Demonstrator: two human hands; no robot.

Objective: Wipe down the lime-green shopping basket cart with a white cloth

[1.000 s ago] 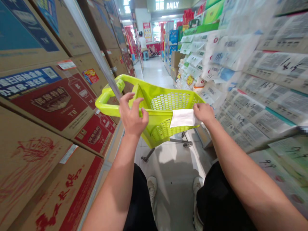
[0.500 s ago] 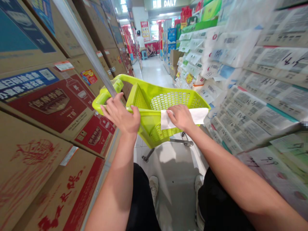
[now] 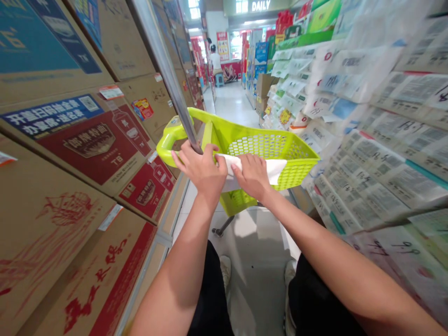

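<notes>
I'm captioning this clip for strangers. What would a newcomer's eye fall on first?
First, the lime-green plastic shopping cart at the centre, with a white cloth-like sheet on its near rim under the right hand. The left hand is beside it, by a shiny metal pole. Brown cardboard boxes line the left, pale plastic-wrapped packs the right.

Glossy pale floor [image 3: 240, 99], white pillar [image 3: 214, 23], lit DAILY sign [image 3: 261, 5], blue stool [image 3: 219, 80]
</notes>
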